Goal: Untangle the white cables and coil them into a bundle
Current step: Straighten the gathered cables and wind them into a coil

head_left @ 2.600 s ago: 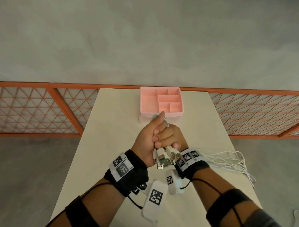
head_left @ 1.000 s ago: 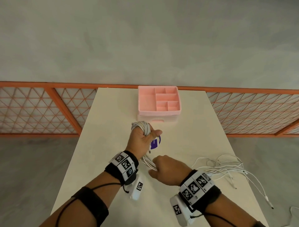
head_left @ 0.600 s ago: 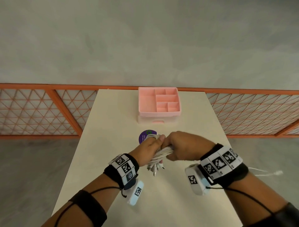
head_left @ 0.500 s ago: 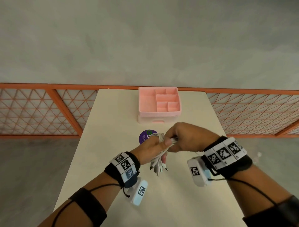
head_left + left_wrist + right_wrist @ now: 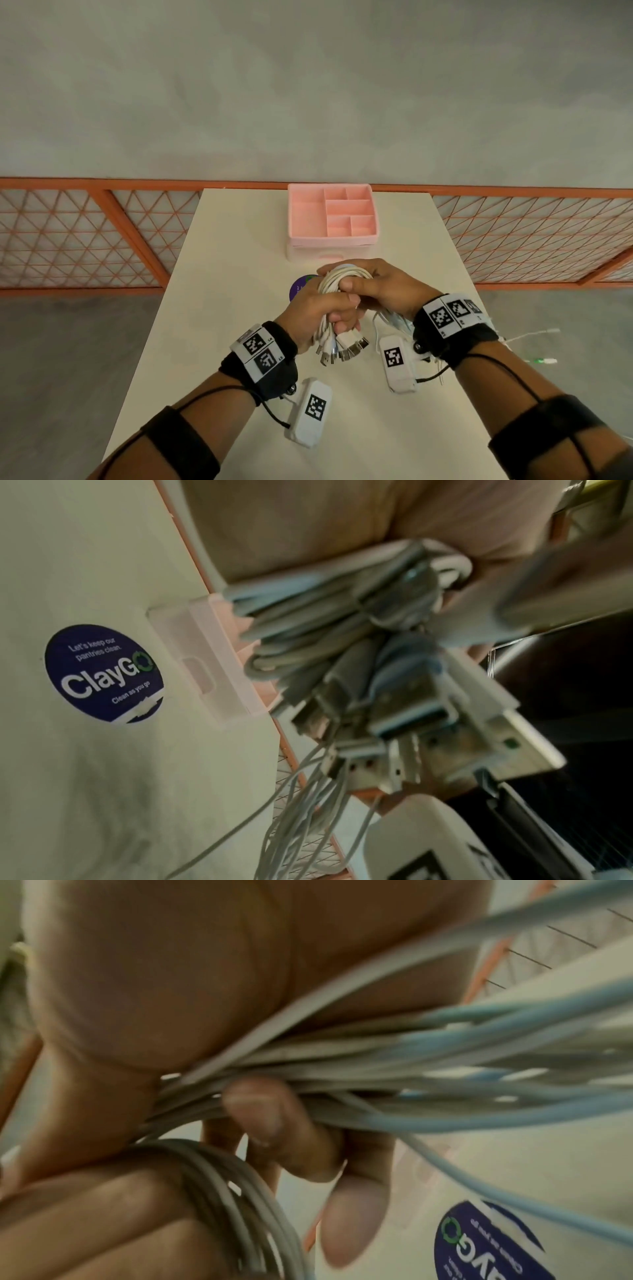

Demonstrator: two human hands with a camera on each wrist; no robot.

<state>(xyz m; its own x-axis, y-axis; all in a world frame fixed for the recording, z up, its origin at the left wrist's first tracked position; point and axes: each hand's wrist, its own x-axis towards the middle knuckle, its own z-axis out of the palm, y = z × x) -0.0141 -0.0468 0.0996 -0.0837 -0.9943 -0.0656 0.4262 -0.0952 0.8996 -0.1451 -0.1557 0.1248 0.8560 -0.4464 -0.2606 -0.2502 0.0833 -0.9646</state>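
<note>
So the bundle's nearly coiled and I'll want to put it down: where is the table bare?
Bare: the table's left side, beside the sticker and left of the pink tray; also the near middle between the forearms. Crowded: the right edge, where loose cable ends trail.

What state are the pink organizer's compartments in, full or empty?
Empty: the head view shows every compartment of the pink organizer bare.

Head camera looks down over the table (image 5: 219, 308); both wrist cameras sit close (blurred), sharing the round sticker (image 5: 104, 673).
</note>
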